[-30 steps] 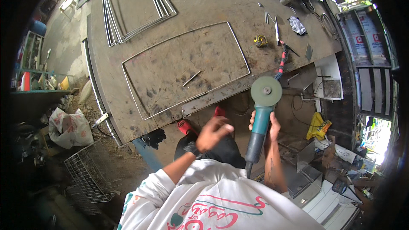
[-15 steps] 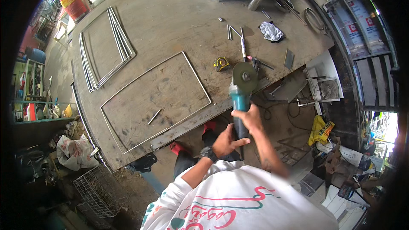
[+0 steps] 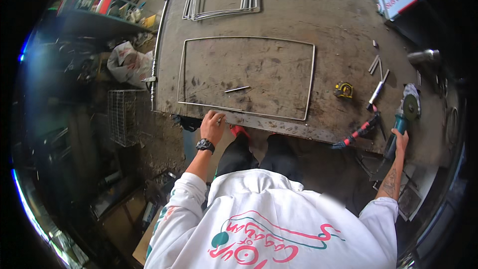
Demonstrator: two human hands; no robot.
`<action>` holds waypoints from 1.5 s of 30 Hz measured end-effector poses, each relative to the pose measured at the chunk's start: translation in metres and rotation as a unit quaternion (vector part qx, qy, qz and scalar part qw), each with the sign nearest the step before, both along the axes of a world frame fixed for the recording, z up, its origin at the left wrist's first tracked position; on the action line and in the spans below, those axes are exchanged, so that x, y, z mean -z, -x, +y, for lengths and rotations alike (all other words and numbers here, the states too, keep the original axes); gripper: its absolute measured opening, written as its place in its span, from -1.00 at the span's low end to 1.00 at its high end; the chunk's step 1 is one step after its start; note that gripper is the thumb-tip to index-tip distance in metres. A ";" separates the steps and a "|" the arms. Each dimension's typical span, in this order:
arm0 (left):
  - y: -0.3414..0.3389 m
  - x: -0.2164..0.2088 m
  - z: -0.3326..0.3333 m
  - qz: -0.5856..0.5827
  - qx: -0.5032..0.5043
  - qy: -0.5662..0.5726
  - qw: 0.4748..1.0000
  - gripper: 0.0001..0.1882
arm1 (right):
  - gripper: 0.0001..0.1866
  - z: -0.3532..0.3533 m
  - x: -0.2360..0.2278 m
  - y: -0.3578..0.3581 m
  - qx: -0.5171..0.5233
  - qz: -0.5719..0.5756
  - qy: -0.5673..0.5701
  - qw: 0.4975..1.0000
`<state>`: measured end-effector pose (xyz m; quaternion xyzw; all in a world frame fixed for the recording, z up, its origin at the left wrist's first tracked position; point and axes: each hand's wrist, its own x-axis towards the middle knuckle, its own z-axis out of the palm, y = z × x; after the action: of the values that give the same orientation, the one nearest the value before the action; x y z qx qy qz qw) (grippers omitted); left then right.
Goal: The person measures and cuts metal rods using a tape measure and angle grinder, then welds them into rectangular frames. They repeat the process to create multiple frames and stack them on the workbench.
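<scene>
Your table [image 3: 343, 55] shows a matt, stained, scuffed top; its edge strip [image 3: 294, 128] looks like worn, dull metal. Your thin rectangular frame [image 3: 311, 72]: smooth metal, slight sheen. Your angle grinder [image 3: 400, 122]: teal and dark casing, apparently plastic; its disc [image 3: 411, 108] reads matt. Cylinder [image 3: 424, 57]: glossy metal. Your shirt [image 3: 298, 224]: soft white cloth, matt, printed.
</scene>
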<state>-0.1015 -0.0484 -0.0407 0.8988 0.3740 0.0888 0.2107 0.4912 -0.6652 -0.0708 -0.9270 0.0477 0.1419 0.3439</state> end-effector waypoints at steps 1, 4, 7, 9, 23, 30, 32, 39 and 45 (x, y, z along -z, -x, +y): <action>-0.002 -0.001 -0.003 -0.006 0.021 -0.011 1.000 -0.84 | -0.20 -0.004 0.013 -0.007 0.015 -0.017 0.009 1.000; -0.020 -0.009 -0.015 0.037 0.037 -0.044 0.998 -0.79 | 0.06 0.011 0.005 0.000 -0.005 0.119 -0.032 0.992; -0.031 0.001 -0.010 0.073 0.080 -0.100 0.989 -0.75 | 0.08 0.001 0.007 0.002 -0.001 0.040 0.046 0.998; -0.024 0.019 -0.012 0.074 0.105 -0.103 0.986 -0.72 | 0.09 -0.022 0.019 -0.009 -0.026 -0.040 0.103 0.994; -0.021 0.016 0.038 0.050 0.255 -0.068 0.963 -0.93 | -0.29 -0.028 -0.014 0.061 0.059 -0.019 -0.023 0.998; -0.149 -0.003 -0.002 -0.041 -0.078 0.206 0.974 -0.61 | -0.60 0.024 -0.095 0.149 0.219 -0.106 -0.115 0.963; -0.233 -0.007 -0.046 -0.053 -0.040 0.263 0.962 -0.61 | -0.66 0.039 -0.088 0.172 0.233 -0.107 -0.138 0.957; -0.318 -0.043 -0.131 -0.224 0.016 0.426 0.876 -0.58 | -0.84 0.137 -0.070 0.265 0.091 -0.021 -0.218 0.972; -0.075 0.012 -0.100 -0.103 -0.096 0.403 0.904 -0.75 | -0.78 0.202 -0.051 0.356 -0.043 0.075 -0.161 0.983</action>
<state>-0.0270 -0.1486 -0.0526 0.6830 0.4383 0.0428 0.5828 0.1348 -0.4630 -0.0198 -0.8475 0.0096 0.2315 0.4775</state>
